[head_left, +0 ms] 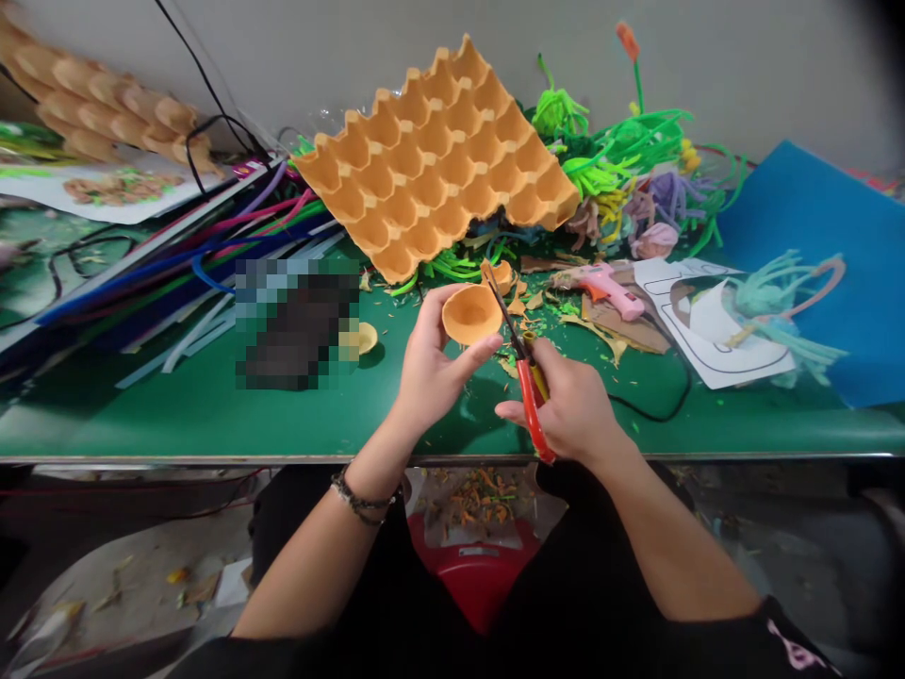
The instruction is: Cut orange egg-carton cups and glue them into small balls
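Observation:
Between the thumb and fingers of my left hand (433,363) is an egg carton cup (472,316), a round tan piece with its hollow facing me. My right hand (576,396) grips a pair of scissors (529,401), one handle red and the other yellowish. The blades point up and away, close along the right rim of the cup; whether they touch it I cannot tell. Behind both hands leans a large tan egg tray (438,156) with a piece gone from its lower edge. A smaller pale cup (365,339) lies on the table left of my left hand.
A pink glue gun (609,288) rests on cardboard scraps at the right, its cord curving over the green table (198,415). Pipe cleaners (636,156) heap at the back. A blue sheet (813,245) and white paper cutout (735,354) lie right; a blurred dark object (301,330) lies left.

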{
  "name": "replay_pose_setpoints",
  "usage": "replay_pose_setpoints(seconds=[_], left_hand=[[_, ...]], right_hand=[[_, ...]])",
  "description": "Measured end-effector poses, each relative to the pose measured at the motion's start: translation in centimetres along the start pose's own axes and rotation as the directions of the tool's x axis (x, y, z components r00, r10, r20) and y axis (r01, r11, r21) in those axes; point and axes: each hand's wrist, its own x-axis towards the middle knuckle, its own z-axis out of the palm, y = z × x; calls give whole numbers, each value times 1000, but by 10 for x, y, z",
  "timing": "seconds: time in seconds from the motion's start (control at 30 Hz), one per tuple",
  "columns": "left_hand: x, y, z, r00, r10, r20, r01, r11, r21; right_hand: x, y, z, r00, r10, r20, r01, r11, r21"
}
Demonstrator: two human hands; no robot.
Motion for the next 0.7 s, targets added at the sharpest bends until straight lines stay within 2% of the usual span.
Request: replay_pose_setpoints(seconds=[0.17, 0.3, 0.37, 0.53, 0.7], left_hand=[[0, 0, -2, 1000, 10, 23, -10, 999, 32], [0, 3, -2, 999, -17, 34, 16, 1000, 14], [1, 3, -2, 1000, -21, 20, 21, 1000, 4], [1, -1, -2, 999, 32, 7, -32, 999, 9], [0, -4, -3, 997, 66, 49, -67, 998, 20]], right_hand=[[0, 1, -2, 1000, -4, -10, 5, 994, 106], [2, 3, -3, 997, 44, -67, -29, 977, 210], [2, 3, -4, 995, 76, -60, -61, 972, 226], [1, 0, -7, 991, 93, 96, -103, 989, 103], [1, -2, -6, 993, 63, 96, -66, 998, 24]])
